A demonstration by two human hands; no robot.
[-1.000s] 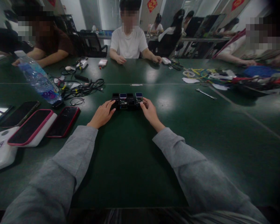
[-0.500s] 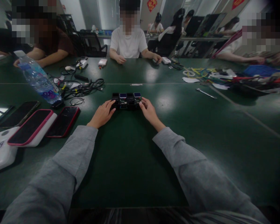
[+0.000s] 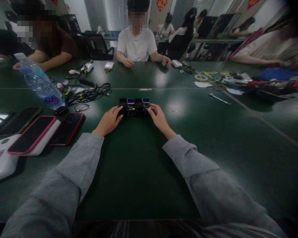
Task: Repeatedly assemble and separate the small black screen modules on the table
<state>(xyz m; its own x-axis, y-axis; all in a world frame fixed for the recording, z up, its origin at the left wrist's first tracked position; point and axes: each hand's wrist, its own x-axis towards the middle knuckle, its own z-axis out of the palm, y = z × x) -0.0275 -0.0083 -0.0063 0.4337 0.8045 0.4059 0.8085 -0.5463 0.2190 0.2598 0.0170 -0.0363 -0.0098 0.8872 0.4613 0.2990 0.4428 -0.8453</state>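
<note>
A person's two hands work at a small black rack [image 3: 139, 108] on a dark green table [image 3: 144, 165], just above the centre of the frame. Two boards with little screens, the left board [image 3: 130, 101] and the right board [image 3: 146, 101], sit in it. The left hand [image 3: 107, 121] rests at the rack's left end, thumb and forefinger apart; whether it grips cannot be told. The right hand [image 3: 161, 121] has thumb and fingers clamped on the right board's edge. Phones [image 3: 67, 129] lie at lower left, below a tilted bottle [image 3: 43, 84]; a wrench [image 3: 220, 99] lies right of centre.
</note>
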